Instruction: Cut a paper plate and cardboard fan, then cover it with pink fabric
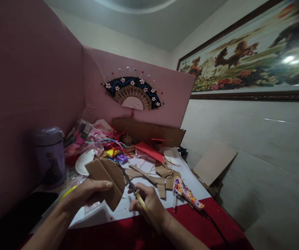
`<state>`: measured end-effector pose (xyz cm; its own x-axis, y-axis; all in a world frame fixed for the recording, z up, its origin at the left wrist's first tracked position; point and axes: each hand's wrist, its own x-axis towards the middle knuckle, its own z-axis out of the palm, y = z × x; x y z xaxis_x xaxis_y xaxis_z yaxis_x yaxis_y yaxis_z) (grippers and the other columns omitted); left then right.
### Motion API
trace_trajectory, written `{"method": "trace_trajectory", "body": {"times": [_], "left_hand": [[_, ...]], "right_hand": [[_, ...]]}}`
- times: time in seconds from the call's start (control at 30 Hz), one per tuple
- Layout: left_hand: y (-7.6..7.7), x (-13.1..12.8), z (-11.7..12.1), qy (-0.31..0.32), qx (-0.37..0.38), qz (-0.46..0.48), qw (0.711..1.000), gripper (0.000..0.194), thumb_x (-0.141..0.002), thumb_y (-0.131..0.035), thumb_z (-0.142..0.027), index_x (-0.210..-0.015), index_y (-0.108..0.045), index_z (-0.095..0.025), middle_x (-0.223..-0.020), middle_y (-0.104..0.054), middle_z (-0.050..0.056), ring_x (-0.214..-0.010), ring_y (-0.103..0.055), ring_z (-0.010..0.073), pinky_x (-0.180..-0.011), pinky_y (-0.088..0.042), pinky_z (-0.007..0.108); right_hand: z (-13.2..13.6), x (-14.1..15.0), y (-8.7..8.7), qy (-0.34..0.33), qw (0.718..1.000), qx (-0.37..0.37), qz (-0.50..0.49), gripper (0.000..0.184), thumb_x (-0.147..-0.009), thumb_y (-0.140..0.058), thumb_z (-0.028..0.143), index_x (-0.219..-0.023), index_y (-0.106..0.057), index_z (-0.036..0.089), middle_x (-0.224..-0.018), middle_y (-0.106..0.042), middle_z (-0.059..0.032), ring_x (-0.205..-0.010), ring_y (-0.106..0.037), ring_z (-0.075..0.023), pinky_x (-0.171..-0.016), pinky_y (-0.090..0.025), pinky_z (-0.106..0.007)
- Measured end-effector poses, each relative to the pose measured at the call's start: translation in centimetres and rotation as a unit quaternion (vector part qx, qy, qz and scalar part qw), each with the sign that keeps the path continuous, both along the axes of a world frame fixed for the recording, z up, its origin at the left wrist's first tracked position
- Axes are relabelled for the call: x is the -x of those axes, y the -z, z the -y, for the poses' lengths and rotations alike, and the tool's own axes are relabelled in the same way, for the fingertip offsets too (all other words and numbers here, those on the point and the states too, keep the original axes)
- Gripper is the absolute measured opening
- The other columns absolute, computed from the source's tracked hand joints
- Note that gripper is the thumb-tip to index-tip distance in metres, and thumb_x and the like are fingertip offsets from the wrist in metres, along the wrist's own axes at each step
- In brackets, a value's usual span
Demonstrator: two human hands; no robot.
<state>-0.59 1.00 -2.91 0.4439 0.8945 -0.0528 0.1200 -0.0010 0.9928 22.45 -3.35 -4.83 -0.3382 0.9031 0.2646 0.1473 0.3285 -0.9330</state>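
Head view, left hand: A person's left hand (94, 191), left of lower center, pinches a piece of corrugated cardboard (115, 173), thumb flat on its near face and fingers curled behind.
Right hand: The right hand (149, 205), lower center, is curled around the gold-toned handles of a pair of scissors (136, 194).
Cardboard: The fan-shaped piece is held up, tilted, near the frame's center, its rounded edge to the right.
Scissors: The dark blades point up and left beside that rounded edge; whether they bite into it cannot be told.
Tabletop: Cardboard scraps (161, 185) lie right of center on a white sheet (105, 218), near a flower-patterned glue gun (182, 189). Red cloth (128, 232) fills the bottom.
Backdrop: A decorated fan (134, 93) hangs at upper center against a pink panel (170, 97); a framed horse picture (243, 59) occupies the upper right.
Left side: A purple lidded canister (50, 152) stands before the pink wall.
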Motion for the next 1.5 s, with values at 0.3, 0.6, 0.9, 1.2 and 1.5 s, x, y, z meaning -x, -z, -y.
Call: {"method": "trace_trajectory", "body": {"times": [0.3,0.6,0.9,1.2,1.5], "left_hand": [[-0.3,-0.4,0.2,0.033,0.018,0.042,0.998,0.032,-0.055,-0.068,-0.044,-0.046,-0.056,-0.016,-0.033,-0.038,-0.004,-0.029,-0.024,0.0048,-0.032,-0.008,0.023],[-1.8,-1.0,1.0,0.022,0.025,0.032,0.999,0.025,-0.051,-0.068,-0.039,-0.046,-0.059,-0.016,-0.034,-0.042,-0.003,-0.029,-0.025,0.0052,-0.031,-0.007,0.022],[-1.1,-0.6,0.7,0.032,0.032,0.027,0.999,0.027,-0.051,-0.069,-0.041,-0.053,-0.063,-0.014,-0.036,-0.043,-0.003,-0.030,-0.025,0.0044,-0.033,-0.009,0.021],[-0.1,-0.5,0.0,0.053,0.033,0.042,0.997,0.035,-0.056,-0.072,-0.045,-0.048,-0.062,-0.013,-0.035,-0.039,-0.004,-0.032,-0.024,0.0036,-0.034,-0.010,0.021],[-0.3,-1.5,0.4,0.016,0.122,0.330,0.936,0.029,-0.049,-0.083,-0.026,-0.073,-0.074,-0.012,-0.073,-0.074,0.008,-0.067,-0.067,0.0204,-0.066,-0.053,0.029]], "right_hand": [[-0.1,-1.1,-1.3,-0.043,0.996,-0.026,0.070,0.050,-0.067,-0.067,0.057,-0.096,-0.058,0.017,-0.063,-0.048,0.0046,-0.055,-0.037,-0.0093,-0.049,-0.030,-0.020],[0.0,-0.5,-0.6,-0.020,0.999,-0.014,0.046,0.029,-0.066,-0.068,0.028,-0.091,-0.058,0.017,-0.051,-0.048,0.0077,-0.049,-0.036,-0.0081,-0.046,-0.026,-0.020],[-0.8,-0.2,1.3,-0.006,1.000,-0.007,-0.017,0.042,-0.064,-0.072,0.048,-0.087,-0.060,0.016,-0.059,-0.054,0.0026,-0.053,-0.056,-0.0126,-0.044,-0.031,-0.019],[-1.0,-0.2,1.1,0.053,0.997,0.019,-0.052,0.053,-0.061,-0.073,0.056,-0.091,-0.061,0.015,-0.055,-0.051,0.0045,-0.042,-0.039,-0.0064,-0.041,-0.031,-0.019],[-1.0,0.9,-2.5,0.025,0.981,0.034,-0.188,0.053,-0.070,-0.069,0.053,-0.104,-0.052,0.016,-0.072,-0.057,0.0001,-0.064,-0.058,-0.0119,-0.057,-0.044,-0.022]]}}
